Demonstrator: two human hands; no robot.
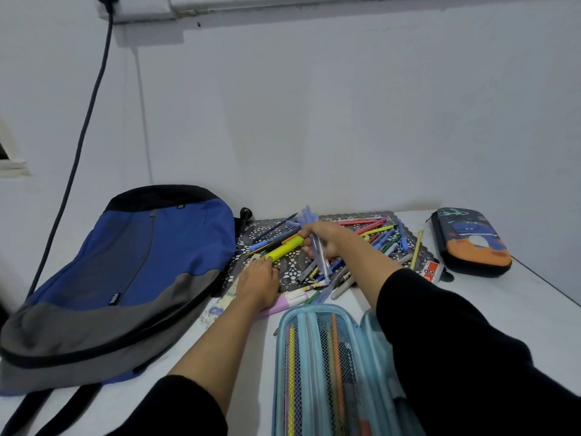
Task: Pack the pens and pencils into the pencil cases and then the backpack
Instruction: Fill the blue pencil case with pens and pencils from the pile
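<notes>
Collecting step: right hand (pixel 321 242) gripped blue pens (pixel 322 262) over the pile (pixel 382 236). Left hand (pixel 257 283) lay flat, fingers straight, at the highlighter (pixel 283 250). Next, probably: pens into open case (pixel 314 357).

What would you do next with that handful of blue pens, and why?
Probably bring the right hand back and slide its blue pens into the open light-blue pencil case: it lies unzipped nearest the person, while the dark pencil case looks shut.

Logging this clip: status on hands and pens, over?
Right hand grips blue pens over the mat. Left hand flat beside yellow highlighter. Blue mesh case open nearby; nothing blocks it.
</notes>
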